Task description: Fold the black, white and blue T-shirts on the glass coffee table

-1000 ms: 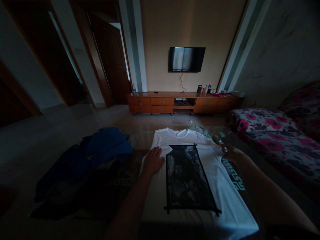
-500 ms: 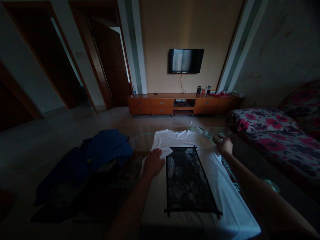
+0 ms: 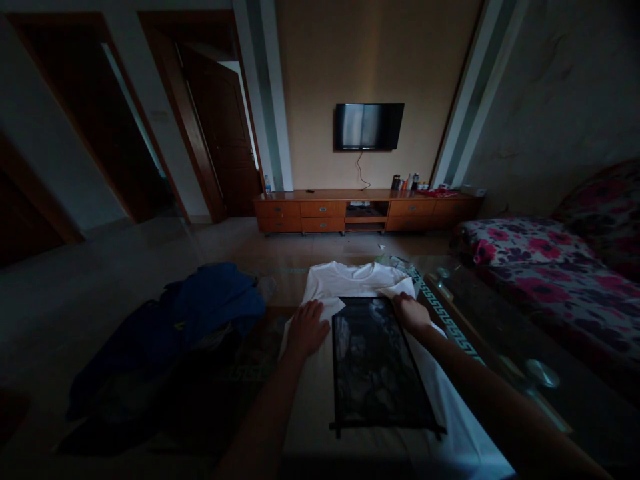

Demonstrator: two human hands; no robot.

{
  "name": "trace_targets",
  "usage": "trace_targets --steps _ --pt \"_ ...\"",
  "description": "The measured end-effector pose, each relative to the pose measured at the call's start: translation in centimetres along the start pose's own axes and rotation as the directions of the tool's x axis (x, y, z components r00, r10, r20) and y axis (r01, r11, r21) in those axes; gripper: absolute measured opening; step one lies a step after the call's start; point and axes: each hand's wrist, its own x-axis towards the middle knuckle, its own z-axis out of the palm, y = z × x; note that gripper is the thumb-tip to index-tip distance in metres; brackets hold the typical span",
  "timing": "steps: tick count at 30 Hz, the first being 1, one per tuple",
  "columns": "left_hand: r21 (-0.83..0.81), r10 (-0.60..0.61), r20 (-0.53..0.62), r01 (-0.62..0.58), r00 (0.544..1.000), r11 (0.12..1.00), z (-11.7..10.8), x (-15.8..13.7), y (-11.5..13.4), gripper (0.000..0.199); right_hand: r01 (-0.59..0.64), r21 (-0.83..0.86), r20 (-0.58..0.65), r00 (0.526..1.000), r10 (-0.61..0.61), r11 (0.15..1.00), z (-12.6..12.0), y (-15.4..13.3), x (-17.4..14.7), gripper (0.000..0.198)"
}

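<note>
A white T-shirt [image 3: 313, 407] lies spread on a glass table, its neckline at the far end. A dark printed panel [image 3: 375, 367] with black borders covers its front. Its left sleeve is folded inward, and my left hand [image 3: 307, 328] rests on it with fingers stretched out. My right hand [image 3: 413, 313] is closed on the right sleeve [image 3: 400, 288], which is turned in over the shirt near the panel's upper right corner. The fingertips of that hand are partly hidden.
A heap of blue clothing [image 3: 215, 293] lies left of the shirt. The glass table has a patterned border [image 3: 445, 317] and round metal fittings [image 3: 543, 373] at right. Beyond stand a floral sofa [image 3: 540, 243] and a low wooden cabinet [image 3: 323, 208] below a television [image 3: 369, 127].
My right hand has moved left from beyond the shirt's right edge, bringing the right sleeve inward. The table's right border is now uncovered. My left hand has stayed in place.
</note>
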Motion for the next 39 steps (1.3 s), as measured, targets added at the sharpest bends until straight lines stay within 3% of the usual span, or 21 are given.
trace_targets --steps 4,8,10,15,18,24,31,39 --pt "0.006 0.003 0.002 -0.003 1.000 1.000 0.1 0.0 0.0 0.051 0.150 0.077 -0.003 0.989 -0.150 0.986 -0.2 1.2 -0.1 0.043" --pt "0.008 0.006 0.004 -0.006 1.000 1.000 0.2 0.0 0.0 0.052 0.062 0.144 -0.201 0.979 -0.032 0.988 0.0 3.3 0.2 0.053" --pt "0.011 0.011 0.007 -0.011 1.000 1.000 0.2 0.0 0.0 0.052 0.070 0.140 -0.236 0.971 -0.036 0.988 0.5 4.3 0.0 0.052" --pt "0.009 0.007 0.016 -0.007 1.000 1.000 0.3 0.0 -0.1 0.053 0.315 0.049 -0.081 0.947 -0.311 0.948 2.9 7.1 -1.7 0.064" --pt "0.015 0.008 0.004 -0.008 1.000 1.000 0.3 -0.1 0.0 0.053 0.400 0.094 -0.066 0.916 -0.396 0.912 3.5 9.2 -2.9 0.062" --pt "0.020 0.003 -0.018 -0.003 1.000 1.000 0.2 0.0 0.2 0.052 0.482 0.140 -0.113 0.876 -0.469 0.865 2.1 10.5 -4.7 0.067" --pt "0.018 0.001 -0.012 -0.001 1.000 1.000 0.1 -0.1 0.2 0.052 0.568 0.145 -0.091 0.823 -0.561 0.810 1.5 11.6 -5.2 0.052" --pt "0.012 -0.003 -0.006 0.003 1.000 1.000 0.5 0.0 -0.1 0.053 0.502 0.083 -0.067 0.865 -0.498 0.861 3.2 13.2 -4.6 0.051"
